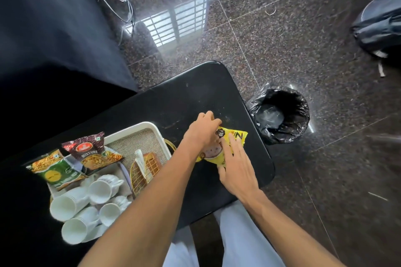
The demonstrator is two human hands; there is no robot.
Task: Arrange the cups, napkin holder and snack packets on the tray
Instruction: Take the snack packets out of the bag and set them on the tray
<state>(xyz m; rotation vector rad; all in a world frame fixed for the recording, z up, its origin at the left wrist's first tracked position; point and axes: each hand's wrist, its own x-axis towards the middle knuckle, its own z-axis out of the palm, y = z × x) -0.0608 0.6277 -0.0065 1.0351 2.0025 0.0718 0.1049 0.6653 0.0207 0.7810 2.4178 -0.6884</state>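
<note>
A yellow snack packet (pixel 235 136) lies on the black table to the right of the white tray (pixel 138 126). My left hand (pixel 202 131) grips the packet's upper left part. My right hand (pixel 236 165) rests flat on its lower part, fingers spread. On the tray lie a maroon mixture packet (pixel 93 151) and a green packet (pixel 54 172), several white cups (pixel 86 204) on their sides, and a gold wire napkin holder (pixel 144 169) with white napkins.
The black table (pixel 186 97) ends just right of the yellow packet. A bin with a black liner (pixel 281 112) stands on the granite floor beside that edge. A dark bag (pixel 379 26) lies at the far right, and cables (pixel 117 0) at the top left.
</note>
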